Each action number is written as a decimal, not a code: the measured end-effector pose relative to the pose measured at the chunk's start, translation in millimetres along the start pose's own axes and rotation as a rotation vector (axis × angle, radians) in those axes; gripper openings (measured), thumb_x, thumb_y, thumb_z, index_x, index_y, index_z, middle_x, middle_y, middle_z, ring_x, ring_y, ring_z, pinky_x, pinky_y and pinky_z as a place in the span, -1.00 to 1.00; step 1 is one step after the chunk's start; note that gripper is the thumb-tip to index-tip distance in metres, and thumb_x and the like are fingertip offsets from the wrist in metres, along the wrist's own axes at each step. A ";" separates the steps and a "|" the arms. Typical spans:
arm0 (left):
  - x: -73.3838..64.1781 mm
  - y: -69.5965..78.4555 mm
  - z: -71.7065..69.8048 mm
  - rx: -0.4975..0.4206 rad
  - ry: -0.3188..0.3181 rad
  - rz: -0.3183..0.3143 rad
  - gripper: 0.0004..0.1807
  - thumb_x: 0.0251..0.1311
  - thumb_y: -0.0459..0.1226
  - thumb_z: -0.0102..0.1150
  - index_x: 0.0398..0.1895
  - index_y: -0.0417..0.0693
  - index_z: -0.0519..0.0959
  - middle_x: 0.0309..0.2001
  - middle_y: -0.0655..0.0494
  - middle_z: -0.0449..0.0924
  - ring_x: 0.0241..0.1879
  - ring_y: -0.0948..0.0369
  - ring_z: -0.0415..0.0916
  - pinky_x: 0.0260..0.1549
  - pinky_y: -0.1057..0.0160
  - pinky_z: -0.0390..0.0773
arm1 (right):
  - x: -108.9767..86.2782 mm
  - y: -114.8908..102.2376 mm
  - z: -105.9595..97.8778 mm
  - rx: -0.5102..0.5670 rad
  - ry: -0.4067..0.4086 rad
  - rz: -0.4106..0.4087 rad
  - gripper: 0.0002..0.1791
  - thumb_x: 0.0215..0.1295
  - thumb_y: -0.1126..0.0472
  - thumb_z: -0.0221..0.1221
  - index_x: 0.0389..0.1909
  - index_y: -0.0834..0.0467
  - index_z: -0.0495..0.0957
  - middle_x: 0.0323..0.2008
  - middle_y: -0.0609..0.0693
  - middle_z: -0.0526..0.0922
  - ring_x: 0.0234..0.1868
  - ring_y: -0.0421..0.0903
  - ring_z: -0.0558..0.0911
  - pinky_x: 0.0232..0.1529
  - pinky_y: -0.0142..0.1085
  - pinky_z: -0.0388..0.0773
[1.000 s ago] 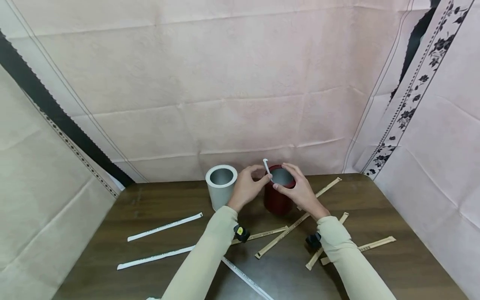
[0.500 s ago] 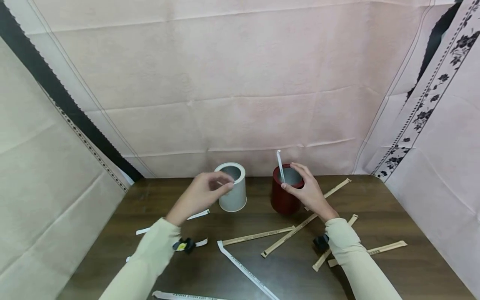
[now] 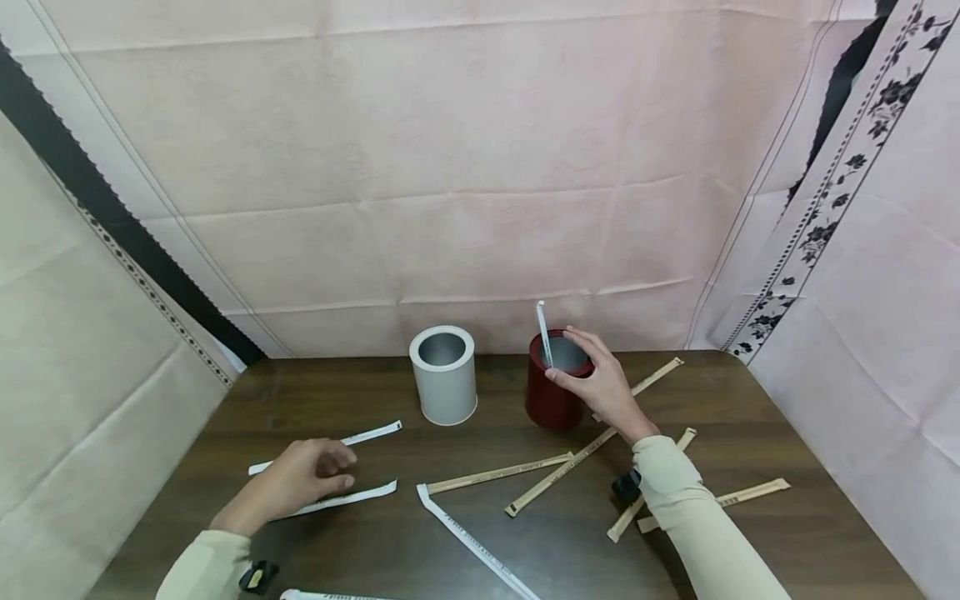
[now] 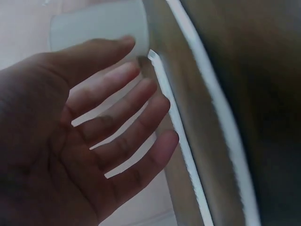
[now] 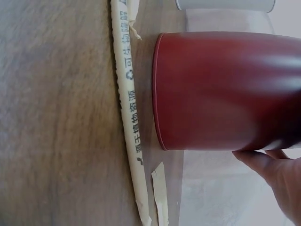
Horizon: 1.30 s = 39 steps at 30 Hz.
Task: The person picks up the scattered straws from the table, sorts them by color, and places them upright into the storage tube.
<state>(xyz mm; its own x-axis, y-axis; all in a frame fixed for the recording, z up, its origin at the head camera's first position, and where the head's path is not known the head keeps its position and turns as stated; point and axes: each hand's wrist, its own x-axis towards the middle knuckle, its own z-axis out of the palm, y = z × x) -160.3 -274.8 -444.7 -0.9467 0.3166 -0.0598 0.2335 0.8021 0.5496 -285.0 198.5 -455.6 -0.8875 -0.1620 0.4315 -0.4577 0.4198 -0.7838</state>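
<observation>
My right hand [image 3: 602, 385] grips the rim of a dark red canister [image 3: 553, 404], thumb at the near side and fingers at the far side. One white paper-wrapped straw [image 3: 545, 335] stands upright in that canister, leaning on its left rim. My left hand [image 3: 292, 482] hovers over the left of the table with loosely bent fingers, holding nothing. Near it lie two white wrapped straws [image 3: 375, 432], one partly hidden under the hand. The left wrist view shows the spread fingers [image 4: 134, 110] beside both straws. The right wrist view shows the red canister's side, with fingertips at its edge.
A white canister [image 3: 448, 392] stands left of the red one. Several tan wrapped straws [image 3: 561, 471] lie across the middle and right, some crossing. Another white straw [image 3: 480, 547] slants in front, and one [image 3: 330, 595] shows at the bottom edge. Behind the wooden table [image 3: 337, 400] hangs cloth.
My left hand has let go of the white straw, now standing in the red canister, and moved left and down past the white canister to the white straws. My right hand stays on the red canister.
</observation>
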 end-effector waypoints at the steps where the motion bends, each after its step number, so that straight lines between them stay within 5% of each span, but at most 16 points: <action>1: -3.7 -4.7 0.6 -0.006 -0.020 -0.003 -0.74 0.25 -0.24 0.51 -0.05 -0.08 0.72 -0.16 0.18 0.71 -0.21 0.27 0.60 -0.24 0.22 0.63 | -0.2 0.4 1.9 0.003 -0.001 0.002 -0.13 0.22 -0.01 0.54 0.53 0.02 0.42 0.54 0.00 0.34 0.47 0.02 0.37 0.39 0.14 0.37; 10: -18.1 -33.0 16.1 -0.080 -0.100 0.032 -0.75 0.23 -0.20 0.53 -0.09 -0.01 0.71 -0.20 0.21 0.65 -0.26 0.34 0.52 -0.29 0.30 0.57 | -8.7 2.8 3.7 0.001 0.022 0.030 -0.09 0.22 -0.02 0.54 0.54 0.08 0.36 0.54 -0.01 0.31 0.40 0.07 0.42 0.31 0.13 0.42; 19: -33.1 -38.9 19.0 -0.082 -0.133 0.041 -0.92 0.32 -0.31 0.43 -0.24 0.00 0.68 -0.37 0.27 0.60 -0.37 0.40 0.49 -0.38 0.34 0.55 | -10.0 -1.8 9.1 0.013 0.007 0.026 -0.12 0.22 0.00 0.54 0.52 0.06 0.38 0.52 -0.01 0.32 0.37 0.06 0.45 0.28 0.10 0.45; 25: -36.6 -37.6 18.9 -0.010 -0.159 0.112 -0.90 0.44 -0.34 0.29 -0.24 0.01 0.57 -0.33 0.31 0.55 -0.35 0.43 0.44 -0.37 0.32 0.52 | -6.3 -2.1 10.4 0.030 -0.013 0.020 -0.12 0.24 -0.01 0.53 0.52 0.05 0.38 0.53 -0.01 0.30 0.36 0.02 0.45 0.29 0.07 0.47; 31: -26.4 -20.8 18.2 0.175 0.005 0.172 -0.94 0.49 -0.33 0.22 -0.07 -0.01 0.62 -0.16 0.32 0.52 -0.18 0.42 0.48 -0.24 0.23 0.61 | -1.3 -1.8 4.0 0.022 0.015 0.005 -0.12 0.23 0.03 0.53 0.52 0.13 0.38 0.53 0.03 0.31 0.39 0.05 0.43 0.32 0.10 0.41; 39: -3.2 22.4 -5.3 0.033 0.285 0.135 -0.87 0.35 -0.41 0.37 -0.13 -0.02 0.71 -0.26 0.30 0.63 -0.24 0.36 0.62 -0.23 0.21 0.70 | -0.3 -0.4 4.9 0.015 0.017 -0.003 -0.14 0.25 0.05 0.52 0.52 0.10 0.38 0.52 0.03 0.33 0.39 0.03 0.43 0.32 0.02 0.39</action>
<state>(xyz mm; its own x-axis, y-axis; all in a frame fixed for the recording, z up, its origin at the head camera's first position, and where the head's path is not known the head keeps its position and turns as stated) -153.2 -260.5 -427.7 -0.9295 0.2706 0.2507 0.3643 0.7801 0.5087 -284.8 194.0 -457.6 -0.8852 -0.1483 0.4409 -0.4610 0.4063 -0.7889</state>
